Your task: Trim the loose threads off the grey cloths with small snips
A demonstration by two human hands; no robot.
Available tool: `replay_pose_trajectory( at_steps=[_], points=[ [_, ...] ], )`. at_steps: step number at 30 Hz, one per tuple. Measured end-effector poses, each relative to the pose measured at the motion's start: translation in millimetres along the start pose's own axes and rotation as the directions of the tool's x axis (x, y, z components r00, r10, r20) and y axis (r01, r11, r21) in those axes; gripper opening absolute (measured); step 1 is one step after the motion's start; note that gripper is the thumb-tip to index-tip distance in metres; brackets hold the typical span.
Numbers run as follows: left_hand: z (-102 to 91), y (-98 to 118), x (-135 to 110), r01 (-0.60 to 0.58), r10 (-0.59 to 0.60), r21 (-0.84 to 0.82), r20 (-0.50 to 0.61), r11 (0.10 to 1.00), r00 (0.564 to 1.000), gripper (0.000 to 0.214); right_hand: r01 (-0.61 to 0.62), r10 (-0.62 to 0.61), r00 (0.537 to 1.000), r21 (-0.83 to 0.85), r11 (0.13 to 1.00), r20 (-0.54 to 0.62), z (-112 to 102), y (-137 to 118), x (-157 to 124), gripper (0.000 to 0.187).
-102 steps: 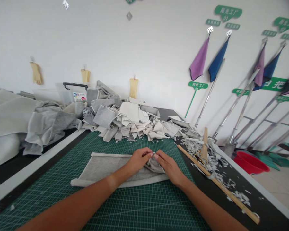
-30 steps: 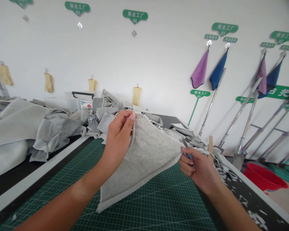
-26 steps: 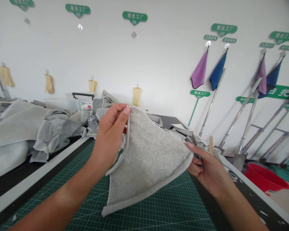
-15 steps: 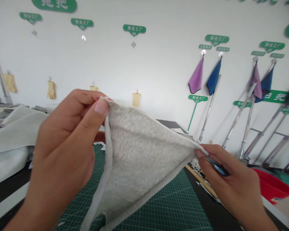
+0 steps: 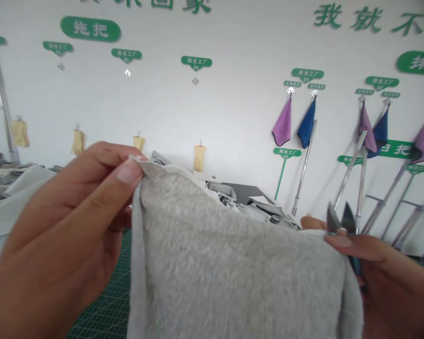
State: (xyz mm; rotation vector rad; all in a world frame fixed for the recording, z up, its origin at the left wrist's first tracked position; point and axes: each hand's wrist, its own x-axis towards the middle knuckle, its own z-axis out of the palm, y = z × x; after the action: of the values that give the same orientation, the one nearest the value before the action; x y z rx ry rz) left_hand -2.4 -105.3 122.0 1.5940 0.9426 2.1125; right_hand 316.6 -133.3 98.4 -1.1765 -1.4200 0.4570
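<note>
A piece of light grey fabric (image 5: pixel 240 268) with folded, seamed edges hangs between my hands. My left hand (image 5: pixel 81 221) pinches its upper left corner between thumb and forefinger. At the upper right, my right hand (image 5: pixel 381 259) grips the fabric's edge between thumb and fingers. Small thread snips (image 5: pixel 341 221) sit in that same hand, their two pointed blades sticking up apart above the thumb. The snips' handle is mostly hidden by the fingers. The fabric's lower part runs out of view.
Below lies a green cutting mat (image 5: pixel 102 296) with grid lines. Behind the fabric is a pile of grey cloth scraps (image 5: pixel 226 193). White cloth (image 5: pixel 28 188) is heaped at the left. Yellow gloves (image 5: pixel 199 157), purple cloths (image 5: pixel 282 123) and mop poles (image 5: pixel 305 174) are along the wall.
My right hand has shifted to a different part of the fabric's edge, and the snips' blades now point up. The fabric is spread wider and hangs squarer. The view has tilted up.
</note>
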Motion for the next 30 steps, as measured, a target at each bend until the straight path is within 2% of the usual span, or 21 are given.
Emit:
replay_pose_trajectory(
  at_steps=[2,4,5,7,9,10,12,14,15,16,18,20,21,23,25,27,28,30],
  points=[
    [-0.5,-3,5,0.037,-0.039,0.031,0.044,0.999,0.998,0.016,-0.147,0.139,0.986,0.087,0.985,0.093,16,4,0,0.040],
    [-4.1,-17,15,0.060,-0.077,0.122,0.144,0.991,0.987,0.018,-0.237,0.223,0.959,0.064,0.969,0.176,31,17,4,0.045],
    [-6.6,-28,20,0.065,-0.105,0.188,0.211,0.980,0.972,0.020,-0.224,0.219,0.957,0.005,0.975,0.189,38,27,7,0.045],
    [-12.2,-58,29,0.092,-0.209,0.325,0.347,0.941,0.914,0.025,-0.114,0.138,0.970,-0.128,0.985,0.199,49,53,15,0.042],
    [-17.5,-93,33,0.129,-0.342,0.444,0.442,0.887,0.829,0.027,0.017,0.035,0.974,-0.225,0.974,0.223,60,85,23,0.035],
    [-19.5,-111,33,0.168,-0.430,0.496,0.480,0.852,0.765,0.027,0.041,0.017,0.971,-0.239,0.970,0.238,66,102,26,0.033],
    [-22.4,-146,29,0.256,-0.601,0.594,0.505,0.763,0.619,0.025,0.041,0.040,0.948,-0.248,0.968,0.316,78,136,28,0.025],
    [-23.1,-179,20,0.281,-0.712,0.688,0.487,0.670,0.505,0.024,0.015,0.114,0.908,-0.303,0.953,0.402,90,166,26,0.016],
    [-22.8,-194,15,0.267,-0.744,0.727,0.473,0.632,0.472,0.023,0.006,0.147,0.888,-0.332,0.943,0.435,95,179,23,0.013],
    [-21.9,-207,10,0.243,-0.760,0.758,0.459,0.605,0.460,0.023,0.008,0.172,0.870,-0.363,0.932,0.461,99,190,21,0.012],
    [-19.0,-228,0,0.172,-0.770,0.808,0.439,0.564,0.462,0.022,0.031,0.196,0.852,-0.421,0.906,0.485,105,205,15,0.015],
    [-14.9,-240,-9,0.066,-0.778,0.864,0.414,0.500,0.473,0.019,0.073,0.188,0.858,-0.475,0.877,0.478,109,214,12,0.017],
    [-12.6,-243,-13,-0.003,-0.773,0.891,0.396,0.454,0.495,0.017,0.091,0.178,0.865,-0.496,0.864,0.469,110,217,11,0.018],
    [-7.7,-245,-20,-0.130,-0.736,0.924,0.366,0.360,0.569,0.012,0.123,0.150,0.877,-0.515,0.848,0.457,112,220,10,0.019],
    [-0.9,-244,-27,-0.199,-0.680,0.933,0.355,0.299,0.642,0.013,0.135,0.127,0.878,-0.492,0.860,0.462,113,219,10,0.021],
    [9.8,-239,-33,-0.241,-0.616,0.928,0.369,0.283,0.697,0.022,0.106,0.137,0.862,-0.437,0.893,0.489,115,216,11,0.022],
    [17.2,-236,-36,-0.288,-0.563,0.911,0.410,0.296,0.718,0.026,0.079,0.149,0.849,-0.400,0.913,0.507,116,214,11,0.022],
    [35.9,-228,-45,-0.416,-0.422,0.830,0.550,0.372,0.720,0.027,0.017,0.170,0.831,-0.329,0.944,0.530,118,211,9,0.021]
  ],
)
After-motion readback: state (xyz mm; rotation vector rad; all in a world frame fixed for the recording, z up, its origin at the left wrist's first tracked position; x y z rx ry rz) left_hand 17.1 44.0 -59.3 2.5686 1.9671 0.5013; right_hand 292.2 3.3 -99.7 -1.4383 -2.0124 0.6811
